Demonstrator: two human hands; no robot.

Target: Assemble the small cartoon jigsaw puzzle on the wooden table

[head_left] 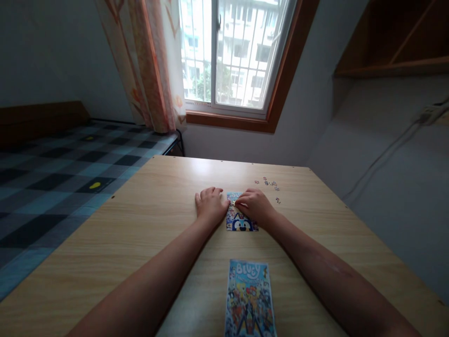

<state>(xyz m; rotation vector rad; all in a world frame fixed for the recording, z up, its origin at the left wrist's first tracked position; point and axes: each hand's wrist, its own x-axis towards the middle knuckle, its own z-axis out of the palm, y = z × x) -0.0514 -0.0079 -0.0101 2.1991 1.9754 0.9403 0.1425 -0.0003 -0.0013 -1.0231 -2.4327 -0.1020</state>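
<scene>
A partly assembled jigsaw puzzle (pixel 242 224) with a blue dog face lies on the wooden table. My left hand (pixel 211 204) rests at its left edge, fingers apart and flat, the thumb touching the puzzle's side. Over the puzzle's upper right, my right hand (pixel 256 204) pinches a small puzzle piece (pixel 233 203) between thumb and forefinger; a gap in the picture seems to lie beneath it. Part of the puzzle is hidden under the right hand. Several loose pieces (pixel 273 184) are scattered beyond the right hand.
A "Bluey" picture card or box (pixel 249 299) lies near me on the table (pixel 157 206). To the left stands a bed with a checked cover (pixel 105 159). Behind the table are a curtain (pixel 154 65) and a window (pixel 238 56); a shelf hangs at the upper right.
</scene>
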